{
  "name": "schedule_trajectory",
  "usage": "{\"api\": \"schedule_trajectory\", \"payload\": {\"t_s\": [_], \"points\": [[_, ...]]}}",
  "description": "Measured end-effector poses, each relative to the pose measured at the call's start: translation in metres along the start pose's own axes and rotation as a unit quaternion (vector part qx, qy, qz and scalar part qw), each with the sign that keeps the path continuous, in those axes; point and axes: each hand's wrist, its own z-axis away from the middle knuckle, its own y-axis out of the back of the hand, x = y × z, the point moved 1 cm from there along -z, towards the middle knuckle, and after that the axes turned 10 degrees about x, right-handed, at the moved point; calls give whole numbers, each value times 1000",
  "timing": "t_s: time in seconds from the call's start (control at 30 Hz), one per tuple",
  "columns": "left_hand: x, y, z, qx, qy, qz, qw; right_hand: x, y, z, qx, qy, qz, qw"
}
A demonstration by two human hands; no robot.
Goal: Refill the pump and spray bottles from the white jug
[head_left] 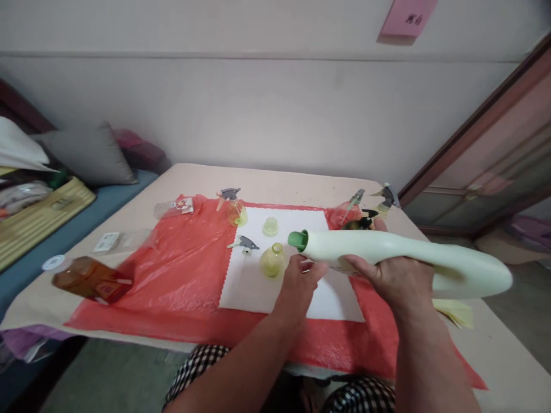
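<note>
My right hand [396, 281] is wrapped round the handle of a long pale green jug [365, 245], tilted nearly level across the table. Its dark green spout [298, 240] points left. My left hand [301, 281] is just under the spout end, fingers curled close to the jug's neck; what its fingertips touch is partly hidden. Left of that hand stands a small round yellow-green glass bottle [272, 262] with an uncapped neck, on a white cloth [249, 287]. A grey spray head [245, 244] lies beside it, and behind stands a small pale green round container [270, 226].
Red plastic sheeting [185, 275] covers the table's middle. A bottle of amber liquid [88, 278] lies at the left. A clear spray bottle [236, 212] stands behind the cloth, with more spray bottles [357, 218] beyond the jug. Yellow cloths [455, 311] lie at the right.
</note>
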Motion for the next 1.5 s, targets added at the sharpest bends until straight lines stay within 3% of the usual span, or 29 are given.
{"api": "schedule_trajectory", "payload": {"t_s": [0.17, 0.3, 1.0, 1.2, 1.5], "points": [[-1, -9, -5, 9, 48, 112, 992, -3, 7, -3, 99, 109, 20, 989], [-4, -8, -12, 0, 66, 156, 986, -11, 15, -8, 140, 148, 10, 979], [-11, -3, -20, 12, 68, 216, 974, -26, 25, -17, 151, 189, -34, 970], [-9, -2, -20, 6, 75, 222, 972, -30, 28, -22, 190, 210, -22, 959], [-9, -2, -21, 7, 83, 233, 969, -36, 36, -24, 182, 210, -20, 961]]}}
